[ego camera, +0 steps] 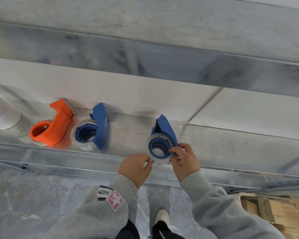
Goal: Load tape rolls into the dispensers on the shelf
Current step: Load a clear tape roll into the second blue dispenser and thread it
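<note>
Three tape dispensers lie on the metal shelf (128, 135). An orange dispenser (53, 125) is at the left and a blue dispenser (97, 126) with a clear roll on it lies beside it. A second blue dispenser (164, 130) lies further right with a clear tape roll (151, 155) around its hub. My left hand (135, 169) pinches the roll's lower left edge. My right hand (185, 159) grips the roll's right side and the dispenser body.
Large white rolls (5, 116) stand at the shelf's far left. A white wall panel (145, 94) backs the shelf. Another metal shelf (145, 40) runs above. Cardboard (274, 214) is stacked on the floor at lower right. My shoe (161, 216) is on the floor below.
</note>
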